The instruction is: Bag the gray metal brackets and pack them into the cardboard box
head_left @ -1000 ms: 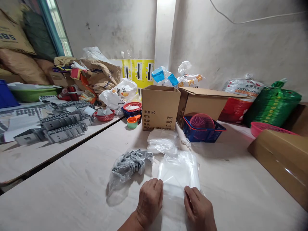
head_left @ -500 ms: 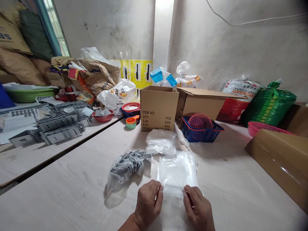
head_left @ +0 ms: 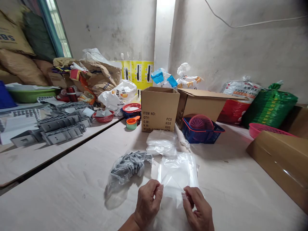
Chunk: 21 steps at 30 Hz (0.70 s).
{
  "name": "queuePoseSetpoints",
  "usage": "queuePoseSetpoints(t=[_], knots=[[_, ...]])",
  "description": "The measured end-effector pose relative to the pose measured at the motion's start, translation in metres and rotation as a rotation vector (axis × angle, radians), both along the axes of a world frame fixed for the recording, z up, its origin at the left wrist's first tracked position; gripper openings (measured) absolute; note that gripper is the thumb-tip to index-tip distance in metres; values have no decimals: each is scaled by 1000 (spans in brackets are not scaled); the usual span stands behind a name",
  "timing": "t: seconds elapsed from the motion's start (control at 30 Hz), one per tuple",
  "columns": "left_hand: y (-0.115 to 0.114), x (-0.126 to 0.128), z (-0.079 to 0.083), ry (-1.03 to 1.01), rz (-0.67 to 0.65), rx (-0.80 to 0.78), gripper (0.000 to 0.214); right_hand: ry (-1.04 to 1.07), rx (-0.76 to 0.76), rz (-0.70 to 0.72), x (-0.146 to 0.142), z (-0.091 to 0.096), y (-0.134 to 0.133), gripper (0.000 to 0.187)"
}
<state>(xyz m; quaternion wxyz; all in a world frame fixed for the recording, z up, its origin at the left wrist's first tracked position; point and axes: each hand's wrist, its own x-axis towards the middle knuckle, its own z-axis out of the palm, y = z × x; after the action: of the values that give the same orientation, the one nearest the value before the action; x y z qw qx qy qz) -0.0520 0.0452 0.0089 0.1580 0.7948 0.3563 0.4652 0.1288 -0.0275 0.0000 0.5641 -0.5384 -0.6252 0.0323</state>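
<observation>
My left hand (head_left: 148,203) and my right hand (head_left: 197,208) are low in the middle of the view, each pinching a near corner of a clear plastic bag (head_left: 176,175). The bag's near edge is lifted off the pale wooden table (head_left: 72,192). Its far part lies on a flat stack of similar clear bags. To the left of it lies a clear bag of grey parts (head_left: 128,165). Behind it sits a lump of crumpled clear bags (head_left: 161,144).
A cardboard box (head_left: 160,109) marked ITEM NO and a blue basket (head_left: 202,130) holding a pink strainer stand farther back. A long brown carton (head_left: 281,162) lies at the right. Grey plastic pieces (head_left: 60,126), red baskets and sacks crowd the left table.
Both hands went from resting flat on the bag's near edge to pinching it and raising that edge off the stack.
</observation>
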Motion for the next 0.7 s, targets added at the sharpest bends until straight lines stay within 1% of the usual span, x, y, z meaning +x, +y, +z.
queuePoseSetpoints(t=[0.17,0.23,0.33,0.43,0.57,0.7], knots=[[-3,-1,3,-30,-33,13,9,72,41,-23,-4,4,0,16],[-4,0,3,-46,-32,2,6,63,43,-21,-4,4,0,17],[-2,0,0,-57,-1,-8,6,30,49,-41,-1,2,1,17],[2,-1,-3,-33,46,26,7,54,48,-75,1,3,1,16],[4,-1,-5,33,85,85,9,70,14,-36,3,7,1,14],[4,-1,-4,65,113,147,13,215,-67,-49,7,6,3,14]])
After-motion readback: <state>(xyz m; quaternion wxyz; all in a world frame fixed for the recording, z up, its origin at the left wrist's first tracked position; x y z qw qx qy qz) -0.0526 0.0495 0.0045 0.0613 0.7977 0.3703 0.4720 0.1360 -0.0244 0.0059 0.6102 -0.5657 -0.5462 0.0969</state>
